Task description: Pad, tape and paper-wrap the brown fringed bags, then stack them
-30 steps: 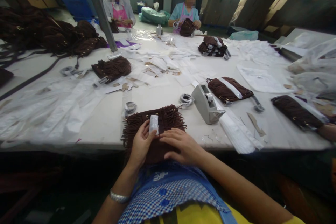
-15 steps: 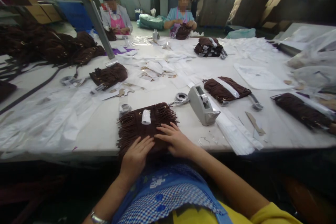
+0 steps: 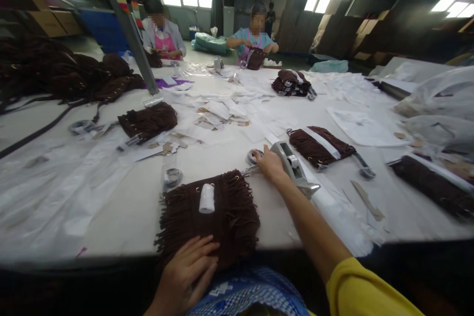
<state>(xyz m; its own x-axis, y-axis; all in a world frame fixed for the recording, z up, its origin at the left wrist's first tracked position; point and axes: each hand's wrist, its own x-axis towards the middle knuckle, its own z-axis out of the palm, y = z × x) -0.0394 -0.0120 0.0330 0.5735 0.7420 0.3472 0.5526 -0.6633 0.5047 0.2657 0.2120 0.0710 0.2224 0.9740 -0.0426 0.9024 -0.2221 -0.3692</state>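
Observation:
A dark brown fringed bag (image 3: 222, 222) with small metal eyelets lies flat at the table's front edge. On its upper part rests a small white roll (image 3: 207, 199) that looks wrapped in clear plastic. My left hand (image 3: 192, 269) lies on the bag's lower edge, fingers stretched out. Farther forward, my right hand (image 3: 271, 164) touches a dark coil in clear plastic (image 3: 253, 157), thumb and index finger apart. Just right of that hand stands a grey tape dispenser (image 3: 292, 163). Another plastic-wrapped coil (image 3: 172, 177) sits at the bag's upper left corner.
Folded brown bags with white bands lie to the right (image 3: 320, 145) and far right (image 3: 429, 185). A heap of brown bags (image 3: 70, 71) covers the left, beside a grey post (image 3: 137, 44). White plastic sheets (image 3: 74, 192) spread at left. Two co-workers sit across the table.
My right hand has left the bag and reached forward and right to the wrapped coil. The left hand stays on the bag's lower part. My view has tilted up.

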